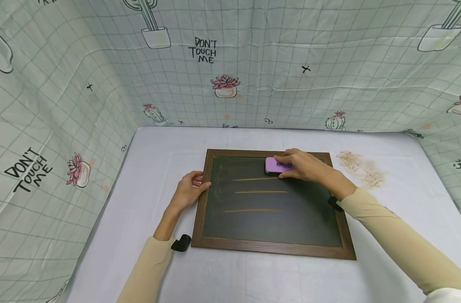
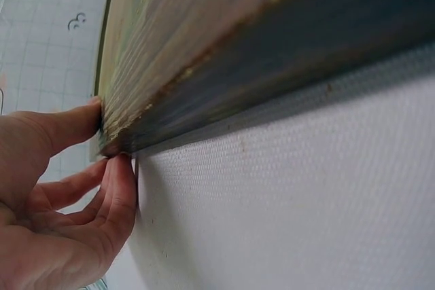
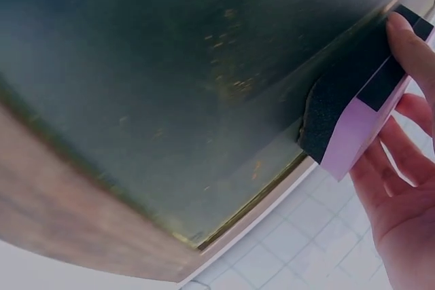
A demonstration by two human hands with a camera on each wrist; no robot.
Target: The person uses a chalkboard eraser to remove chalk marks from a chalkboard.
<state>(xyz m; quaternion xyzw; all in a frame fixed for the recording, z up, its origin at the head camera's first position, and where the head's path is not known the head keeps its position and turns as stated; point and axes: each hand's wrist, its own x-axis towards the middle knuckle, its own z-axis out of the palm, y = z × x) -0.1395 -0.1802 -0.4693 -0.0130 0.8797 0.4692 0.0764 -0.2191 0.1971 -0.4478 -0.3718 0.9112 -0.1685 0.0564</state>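
Observation:
A dark chalkboard [image 1: 268,225] in a brown wooden frame lies on the white table, with several thin orange-brown chalk lines [image 1: 260,192] across its middle. My left hand [image 1: 188,191] pinches the frame's left edge; in the left wrist view the thumb is on top and the fingers [image 2: 121,195] are at the underside. My right hand [image 1: 304,166] grips a purple board eraser [image 1: 273,165] near the top edge of the board. Its black felt [image 3: 353,79] faces the board in the right wrist view, where loose chalk crumbs [image 3: 238,86] also show.
Brown chalk dust [image 1: 361,168] is smeared on the white table [image 1: 253,277] right of the board. A patterned cloth [image 1: 268,84] hangs behind and at both sides. A black wrist camera [image 1: 182,243] sits by the left sleeve, close to the board's lower left corner.

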